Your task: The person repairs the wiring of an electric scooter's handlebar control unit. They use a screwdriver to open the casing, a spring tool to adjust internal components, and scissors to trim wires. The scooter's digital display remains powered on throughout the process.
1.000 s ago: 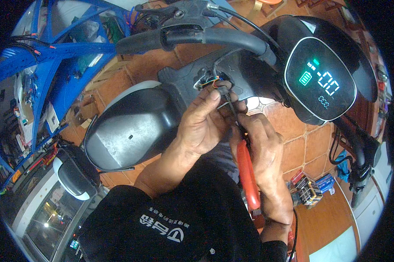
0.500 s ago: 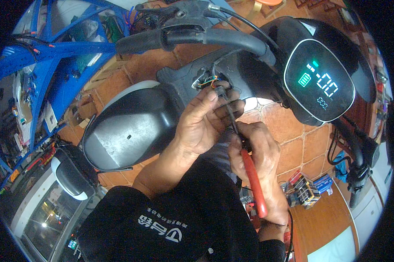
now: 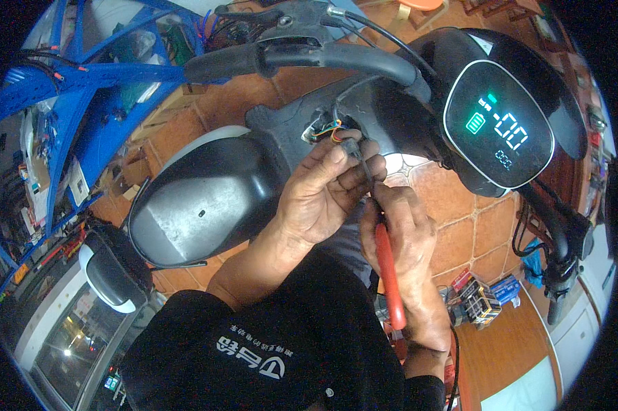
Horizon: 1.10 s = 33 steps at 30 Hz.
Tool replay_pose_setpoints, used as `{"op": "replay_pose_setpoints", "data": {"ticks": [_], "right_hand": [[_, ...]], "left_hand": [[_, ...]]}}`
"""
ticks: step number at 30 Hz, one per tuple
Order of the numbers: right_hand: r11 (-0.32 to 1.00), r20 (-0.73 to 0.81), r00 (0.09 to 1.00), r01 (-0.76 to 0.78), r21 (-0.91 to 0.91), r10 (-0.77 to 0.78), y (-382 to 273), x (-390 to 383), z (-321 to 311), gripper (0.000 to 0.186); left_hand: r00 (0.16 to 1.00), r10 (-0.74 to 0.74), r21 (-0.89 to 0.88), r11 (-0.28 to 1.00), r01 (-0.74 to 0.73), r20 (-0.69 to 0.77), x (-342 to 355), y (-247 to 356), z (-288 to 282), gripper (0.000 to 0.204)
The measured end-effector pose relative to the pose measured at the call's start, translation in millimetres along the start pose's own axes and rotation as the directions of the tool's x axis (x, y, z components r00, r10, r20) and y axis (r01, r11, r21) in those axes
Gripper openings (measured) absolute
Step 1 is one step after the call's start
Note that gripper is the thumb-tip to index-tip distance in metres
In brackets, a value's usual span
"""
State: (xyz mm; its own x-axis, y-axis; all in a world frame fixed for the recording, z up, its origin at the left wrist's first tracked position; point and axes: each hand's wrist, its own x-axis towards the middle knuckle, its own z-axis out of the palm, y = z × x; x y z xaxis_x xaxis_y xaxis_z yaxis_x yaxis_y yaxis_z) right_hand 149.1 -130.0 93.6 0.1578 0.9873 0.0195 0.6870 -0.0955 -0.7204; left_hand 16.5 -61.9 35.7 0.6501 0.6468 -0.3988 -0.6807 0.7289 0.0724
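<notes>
My left hand [image 3: 316, 195] is closed on a small dark connector [image 3: 351, 148], pinched between thumb and fingers. Thin colored wires [image 3: 336, 128] run from it into an opening in the grey body panel [image 3: 292, 116] of an electric scooter. My right hand [image 3: 406, 236] wraps round a red-handled tool [image 3: 391, 281] whose handle points back toward me; its jaws are hidden by the fingers, so its exact kind cannot be told. A thin dark strip [image 3: 368, 177] spans from the connector to my right fingertips; whether it is cable or part of the tool is unclear.
The scooter's handlebar [image 3: 350, 58] crosses beyond my hands, with its lit display [image 3: 502, 127] at right. Its black seat [image 3: 199, 205] lies to the left. Blue shelving [image 3: 90, 89] stands far left. Small boxes [image 3: 484, 301] sit on a wooden surface [image 3: 504, 356] at lower right.
My right hand and the red-handled tool have shifted slightly up, and the handle has swung a little left, standing more upright. My left hand still grips the connector, nearly unmoved.
</notes>
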Motion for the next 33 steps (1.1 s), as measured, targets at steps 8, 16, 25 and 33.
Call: {"op": "replay_pose_setpoints", "data": {"ticks": [8, 16, 25, 33], "right_hand": [[0.998, -0.006, 0.999, 0.050, -0.037, -0.051, -0.3, 1.4, 1.4, 0.026], [0.994, -0.055, 0.997, 0.064, 0.088, -0.060, 13.1, -1.3, 2.6, 0.030], [0.997, -0.004, 1.000, 0.028, 0.071, -0.027, 8.4, 2.9, -2.0, 0.027], [0.999, -0.006, 0.999, -0.046, 0.027, 0.046, 0.4, 7.7, 0.4, 0.021]], "left_hand": [[0.997, 0.046, -0.047, 0.998, -0.043, 0.059, 2.3, -4.5, -6.2, 0.034], [0.992, 0.026, -0.001, 1.000, -0.026, 0.120, 4.0, 1.2, -10.4, 0.036], [0.997, -0.020, -0.044, 0.999, 0.023, 0.072, 2.3, 0.7, -14.1, 0.039], [0.999, -0.011, 0.028, 1.000, 0.012, -0.043, 2.2, -3.1, -1.7, 0.033]]}}
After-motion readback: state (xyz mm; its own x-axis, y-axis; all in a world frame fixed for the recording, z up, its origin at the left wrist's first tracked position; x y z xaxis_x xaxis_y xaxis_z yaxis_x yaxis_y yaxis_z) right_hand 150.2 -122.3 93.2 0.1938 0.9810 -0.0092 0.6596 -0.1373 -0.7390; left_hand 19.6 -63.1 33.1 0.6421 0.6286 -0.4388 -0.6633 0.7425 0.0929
